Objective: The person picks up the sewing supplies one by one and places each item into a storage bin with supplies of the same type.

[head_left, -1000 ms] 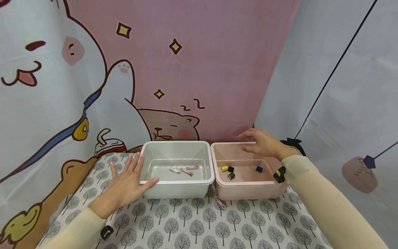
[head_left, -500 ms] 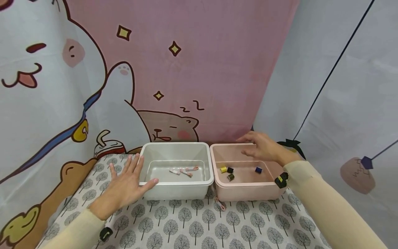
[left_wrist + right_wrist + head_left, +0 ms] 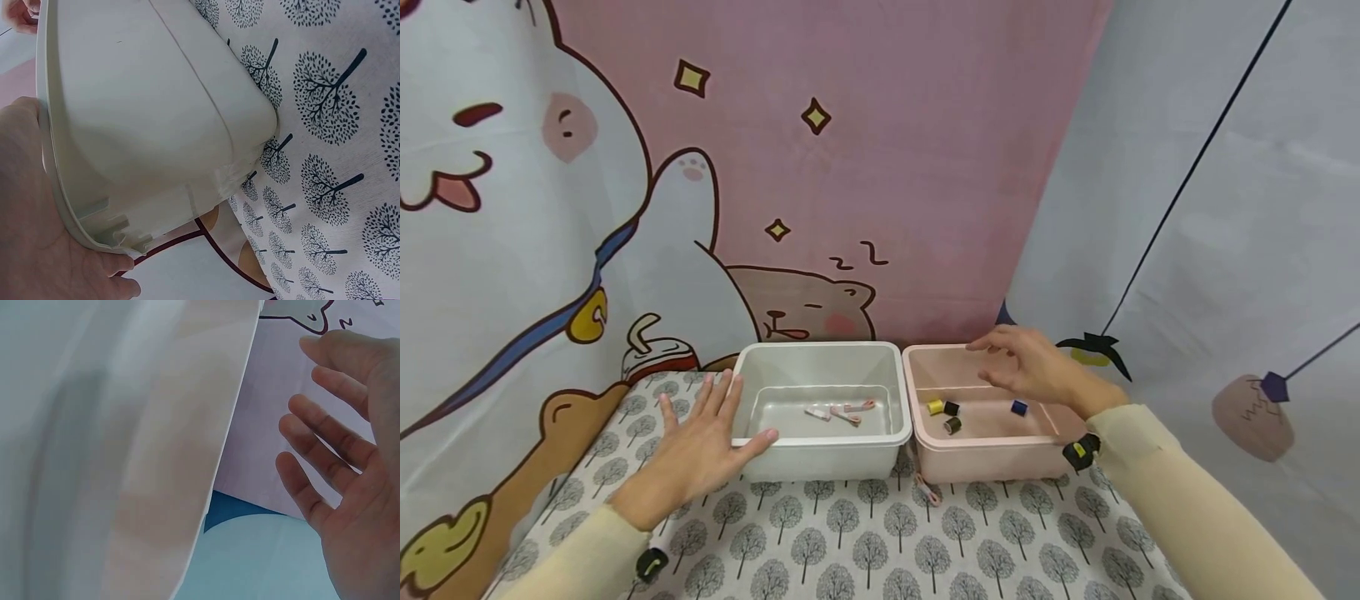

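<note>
My left hand (image 3: 695, 448), fingers spread, rests at the left end of a white plastic bin (image 3: 820, 460); in the left wrist view its palm lies along the bin rim (image 3: 51, 144). My right hand (image 3: 1028, 367) hovers over the pink bin (image 3: 992, 467), holding nothing, its fingers loosely bent and apart, as the right wrist view also shows. Inside the pink bin lie thread spools: yellow (image 3: 935, 407), black (image 3: 951, 408), dark green (image 3: 952, 426) and blue (image 3: 1018, 407). In the white bin are several small pink-and-white strips (image 3: 846, 416), their kind too small to tell.
Both bins stand side by side on a tree-print cloth (image 3: 850, 542). One more pink-and-white strip (image 3: 927, 489) lies on the cloth in front of where they meet. A cartoon-print curtain (image 3: 910, 208) hangs close behind, and a pale one (image 3: 1210, 275) on the right.
The head view has shifted slightly, so the whole scene sits a little further left. Both hands keep nearly the same pose, and the bins and their contents stay put.
</note>
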Available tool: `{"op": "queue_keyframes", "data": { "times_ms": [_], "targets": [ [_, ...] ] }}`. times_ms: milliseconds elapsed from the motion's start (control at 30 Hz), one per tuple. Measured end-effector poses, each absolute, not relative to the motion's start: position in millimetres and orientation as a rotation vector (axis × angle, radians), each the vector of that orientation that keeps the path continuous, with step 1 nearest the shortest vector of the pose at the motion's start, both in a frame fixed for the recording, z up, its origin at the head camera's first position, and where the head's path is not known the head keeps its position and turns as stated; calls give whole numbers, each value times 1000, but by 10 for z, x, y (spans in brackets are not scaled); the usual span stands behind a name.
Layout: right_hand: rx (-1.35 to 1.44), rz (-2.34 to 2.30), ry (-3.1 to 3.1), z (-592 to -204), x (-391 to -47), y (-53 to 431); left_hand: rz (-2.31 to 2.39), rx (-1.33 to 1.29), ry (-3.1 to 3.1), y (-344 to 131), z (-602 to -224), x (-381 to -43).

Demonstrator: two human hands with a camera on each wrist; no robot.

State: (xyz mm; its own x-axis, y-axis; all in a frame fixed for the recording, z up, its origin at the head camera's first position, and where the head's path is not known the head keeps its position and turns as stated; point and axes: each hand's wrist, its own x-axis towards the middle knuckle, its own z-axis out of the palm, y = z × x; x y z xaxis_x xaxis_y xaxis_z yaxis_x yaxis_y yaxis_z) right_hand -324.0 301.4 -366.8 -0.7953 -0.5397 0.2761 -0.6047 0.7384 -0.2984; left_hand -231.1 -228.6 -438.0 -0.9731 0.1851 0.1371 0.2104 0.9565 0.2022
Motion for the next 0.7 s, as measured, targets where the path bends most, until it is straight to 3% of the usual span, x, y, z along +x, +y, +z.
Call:
{"op": "queue_keyframes", "data": {
  "times_ms": [700],
  "targets": [
    [1046,380,-2480,-3893,-2957,2952,-344,-308,-2989,-2306,-4392,-2313]
  ]
}}
